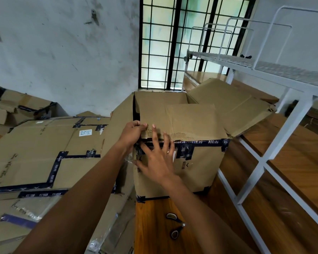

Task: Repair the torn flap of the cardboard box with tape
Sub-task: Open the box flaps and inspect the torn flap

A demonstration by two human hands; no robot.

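Observation:
A brown cardboard box (196,171) with dark printed tape stands on a wooden table (154,226). Its near flap (187,120) is folded over the top, and its torn front edge (178,136) shows bare corrugation. My left hand (131,133) pinches the flap's left corner at the box edge. My right hand (157,158) lies flat with fingers spread on the upper front face of the box, fingertips touching the torn edge. A bit of clear film (128,159), possibly tape, shows under my left wrist at the box's left corner.
Black-handled scissors (174,226) lie on the table in front of the box. Flattened taped cartons (35,158) are piled to the left. A white metal rack (275,136) stands close on the right. Another box flap (233,105) hangs open at the back right. A barred window (173,43) is behind.

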